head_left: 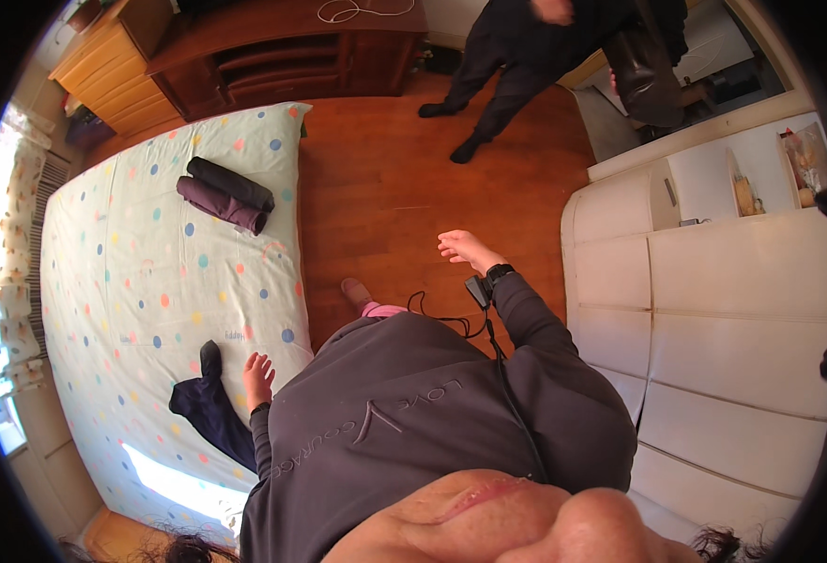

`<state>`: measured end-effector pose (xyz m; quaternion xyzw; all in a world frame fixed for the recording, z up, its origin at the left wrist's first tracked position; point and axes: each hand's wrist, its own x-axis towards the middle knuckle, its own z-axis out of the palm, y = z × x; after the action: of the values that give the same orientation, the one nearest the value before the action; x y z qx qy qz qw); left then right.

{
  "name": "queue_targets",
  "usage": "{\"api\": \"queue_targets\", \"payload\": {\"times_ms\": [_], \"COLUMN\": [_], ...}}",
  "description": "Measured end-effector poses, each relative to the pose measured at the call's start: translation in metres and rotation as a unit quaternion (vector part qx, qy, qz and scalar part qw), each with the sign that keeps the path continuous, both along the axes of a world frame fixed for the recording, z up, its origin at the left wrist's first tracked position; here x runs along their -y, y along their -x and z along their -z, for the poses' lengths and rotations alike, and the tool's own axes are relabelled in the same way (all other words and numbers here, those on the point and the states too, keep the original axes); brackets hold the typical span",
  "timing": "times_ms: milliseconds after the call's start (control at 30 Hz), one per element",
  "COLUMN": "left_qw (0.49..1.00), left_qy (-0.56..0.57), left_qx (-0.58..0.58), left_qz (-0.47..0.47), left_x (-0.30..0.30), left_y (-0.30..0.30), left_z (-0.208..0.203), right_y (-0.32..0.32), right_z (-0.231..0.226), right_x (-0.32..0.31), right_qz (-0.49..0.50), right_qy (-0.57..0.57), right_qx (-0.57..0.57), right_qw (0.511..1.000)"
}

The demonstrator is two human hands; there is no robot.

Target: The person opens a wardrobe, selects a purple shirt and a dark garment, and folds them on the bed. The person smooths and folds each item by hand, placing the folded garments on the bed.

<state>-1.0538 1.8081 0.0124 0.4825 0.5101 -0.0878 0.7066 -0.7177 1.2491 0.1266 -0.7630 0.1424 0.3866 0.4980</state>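
Nearest: my left hand (258, 375), open and empty, fingers spread just beside a dark garment (209, 408) lying loose on the dotted bed (122, 263). My right hand (465, 249), open, holds nothing, raised over the wood floor (385, 188). Farther: two rolled dark garments (226, 195) on the bed. I judge the loose garment due next; it calls for a left-hand grasp.

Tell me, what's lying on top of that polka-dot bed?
On the bed lie two rolled dark cloths near its far end and a dark garment beside the left hand. The person's body hides the bed's near corner.
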Motion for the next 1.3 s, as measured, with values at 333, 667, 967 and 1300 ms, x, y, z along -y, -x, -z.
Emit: {"api": "queue_targets", "payload": {"times_ms": [333, 667, 967, 1300], "left_qw": [1.000, 1.000, 1.000, 1.000], "left_qy": [-0.002, -0.002, 0.000, 0.003], "left_qx": [-0.005, -0.002, 0.003, -0.003], "left_qz": [-0.019, -0.018, -0.018, -0.018], "left_x": [0.012, 0.015, 0.015, 0.014], "left_y": [0.009, 0.000, -0.002, 0.006], "left_z": [-0.007, -0.010, -0.011, -0.005], "right_y": [-0.018, -0.031, -0.027, -0.016], "right_z": [0.003, 0.015, 0.007, 0.013], "right_x": [-0.014, -0.014, -0.019, -0.021], "right_qz": [-0.032, -0.037, -0.034, -0.038], "right_qy": [0.027, 0.010, 0.009, 0.017], "right_qx": [-0.002, 0.001, -0.006, -0.013], "right_qw": [0.999, 0.999, 0.999, 0.999]}}
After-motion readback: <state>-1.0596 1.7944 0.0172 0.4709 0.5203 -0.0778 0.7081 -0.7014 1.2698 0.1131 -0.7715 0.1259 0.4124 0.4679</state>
